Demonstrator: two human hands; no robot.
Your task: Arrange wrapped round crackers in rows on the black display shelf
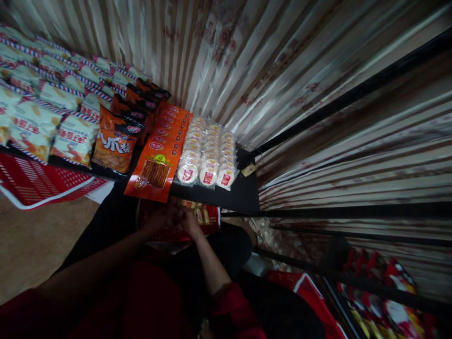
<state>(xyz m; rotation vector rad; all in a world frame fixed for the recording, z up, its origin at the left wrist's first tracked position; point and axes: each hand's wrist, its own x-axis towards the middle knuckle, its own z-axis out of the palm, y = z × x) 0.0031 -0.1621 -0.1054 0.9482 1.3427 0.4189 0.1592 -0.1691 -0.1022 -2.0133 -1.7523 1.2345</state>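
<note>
Both my hands are close together over a red basket (213,217) on my lap, just below the shelf edge. Small gold-wrapped packets (201,214) lie in the basket. My left hand (159,219), in deep shadow, has its fingers bunched beside those of the other hand. My right hand (188,221) reaches in from the right with its fingers curled inward. Whatever the fingers hold is too dark to make out. Right above the hands, a long orange strip of snack packs (151,172) hangs slightly over the front of the black shelf (243,197).
Round white crackers in clear wrappers (208,172) stand in three rows on the shelf. Left of the strip are orange-black snack bags (115,141) and white snack bags (74,139). A small packet (248,170) lies near the right end. Black rails (353,92) and a curtain (219,56) border the shelf.
</note>
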